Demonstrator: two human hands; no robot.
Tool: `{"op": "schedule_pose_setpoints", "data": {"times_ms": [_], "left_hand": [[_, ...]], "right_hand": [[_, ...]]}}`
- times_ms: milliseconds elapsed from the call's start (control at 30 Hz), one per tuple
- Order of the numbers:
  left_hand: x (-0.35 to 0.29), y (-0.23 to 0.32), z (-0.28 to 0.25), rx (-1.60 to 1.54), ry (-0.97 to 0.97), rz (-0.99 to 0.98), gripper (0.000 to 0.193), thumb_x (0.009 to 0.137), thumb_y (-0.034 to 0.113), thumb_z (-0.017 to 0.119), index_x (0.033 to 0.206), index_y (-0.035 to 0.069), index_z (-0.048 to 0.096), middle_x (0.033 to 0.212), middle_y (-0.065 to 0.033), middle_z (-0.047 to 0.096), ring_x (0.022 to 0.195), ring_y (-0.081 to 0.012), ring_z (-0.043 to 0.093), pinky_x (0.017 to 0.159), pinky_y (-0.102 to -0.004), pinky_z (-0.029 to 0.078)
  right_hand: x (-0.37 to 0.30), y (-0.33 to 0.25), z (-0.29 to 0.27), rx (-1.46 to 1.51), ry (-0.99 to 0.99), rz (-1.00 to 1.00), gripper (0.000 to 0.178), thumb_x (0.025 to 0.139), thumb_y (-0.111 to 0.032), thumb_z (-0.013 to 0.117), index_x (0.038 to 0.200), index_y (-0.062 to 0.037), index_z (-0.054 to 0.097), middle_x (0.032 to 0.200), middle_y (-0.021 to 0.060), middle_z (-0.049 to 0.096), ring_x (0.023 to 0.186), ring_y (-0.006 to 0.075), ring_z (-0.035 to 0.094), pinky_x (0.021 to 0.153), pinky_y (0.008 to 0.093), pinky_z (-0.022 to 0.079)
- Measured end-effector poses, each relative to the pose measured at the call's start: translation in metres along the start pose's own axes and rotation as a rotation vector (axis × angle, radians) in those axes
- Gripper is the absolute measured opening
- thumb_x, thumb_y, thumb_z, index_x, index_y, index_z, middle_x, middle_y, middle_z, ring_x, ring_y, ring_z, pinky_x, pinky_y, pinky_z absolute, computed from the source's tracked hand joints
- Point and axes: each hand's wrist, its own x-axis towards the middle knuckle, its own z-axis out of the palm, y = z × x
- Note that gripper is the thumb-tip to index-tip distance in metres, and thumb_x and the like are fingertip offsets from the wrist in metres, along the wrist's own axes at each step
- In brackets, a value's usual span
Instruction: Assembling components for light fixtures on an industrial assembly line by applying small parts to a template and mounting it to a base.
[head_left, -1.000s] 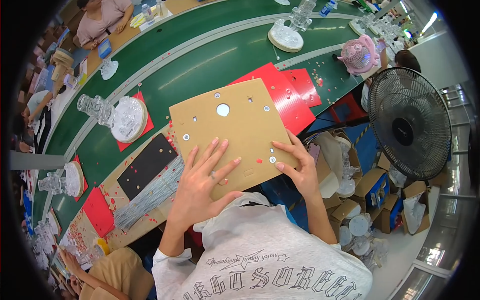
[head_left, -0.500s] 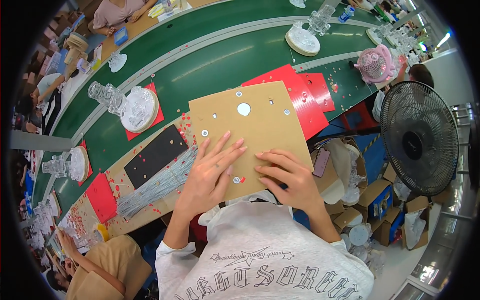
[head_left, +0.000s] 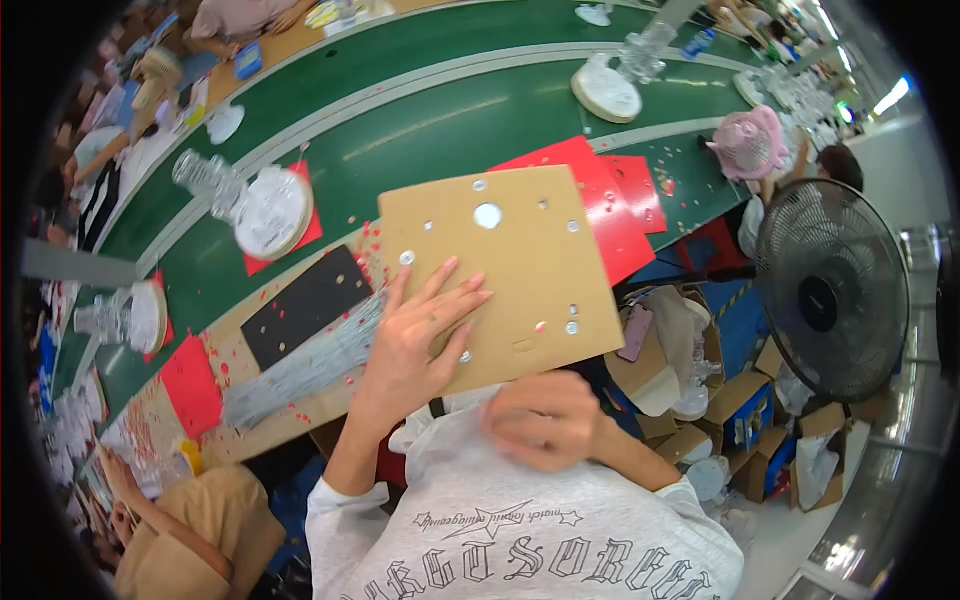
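Your right hand (head_left: 543,420) blurs before your shirt (head_left: 480,475), fingers curled; I can't tell if it grips anything. At its twelve o'clock lies the tan board (head_left: 540,265); your left hand (head_left: 415,332), flat, spread, gripping nothing, hides its eight-o'clock part. Red sheets (head_left: 622,240) stick out at two; past twelve, green belt (head_left: 415,130) lies open.

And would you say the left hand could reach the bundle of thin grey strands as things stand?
Probably yes: the bundle lies just beside the left hand, mostly uncovered, though that hand rests on the flat tan cardboard panel.
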Motion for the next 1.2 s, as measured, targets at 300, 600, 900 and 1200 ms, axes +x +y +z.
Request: {"op": "schedule_pose_setpoints", "data": {"times_ms": [300,600,900,1200], "left_hand": [[0.001,0.047,0.056,0.375,0.198,0.044,0.045,0.083,0.014,0.063,0.123,-0.006,0.064,0.134,-0.0218,0.062,0.135,-0.0428,0.05,0.111,-0.0546,0.038],[-0.008,0.04,0.055,0.222,0.252,0.017,0.042,0.089,0.017,0.066,0.125,-0.004,0.062,0.137,-0.0171,0.061,0.138,-0.0373,0.047,0.114,-0.0533,0.036],[-0.008,0.039,0.056,0.2,0.234,0.004,0.046,0.088,0.018,0.068,0.131,0.002,0.062,0.142,-0.012,0.059,0.141,-0.0345,0.046,0.113,-0.0534,0.037],[-0.006,0.038,0.056,0.229,0.25,0.025,0.045,0.088,0.018,0.069,0.129,0.002,0.063,0.141,-0.0116,0.06,0.14,-0.0345,0.046,0.113,-0.0537,0.036]], "right_hand": [[-0.032,0.154,0.18,-0.573,-0.442,0.2,0.04,0.088,-0.01,0.063,0.126,0.0013,0.06,0.122,0.0208,0.059,0.118,0.0302,0.057,0.081,0.0421,0.058],[-0.069,0.223,0.202,-0.628,-0.556,0.175,0.021,0.08,-0.006,0.064,0.101,-0.0009,0.061,0.104,0.0149,0.061,0.096,0.0301,0.066,0.069,0.0418,0.058],[-0.092,0.21,0.182,-0.485,-0.437,0.262,0.021,0.083,-0.007,0.064,0.103,-0.0003,0.063,0.106,0.0148,0.063,0.097,0.0281,0.067,0.071,0.0403,0.058],[-0.101,0.195,0.178,-0.342,-0.286,0.344,0.021,0.086,-0.008,0.064,0.105,0.0002,0.065,0.108,0.0147,0.066,0.098,0.026,0.068,0.074,0.0388,0.057]]}}
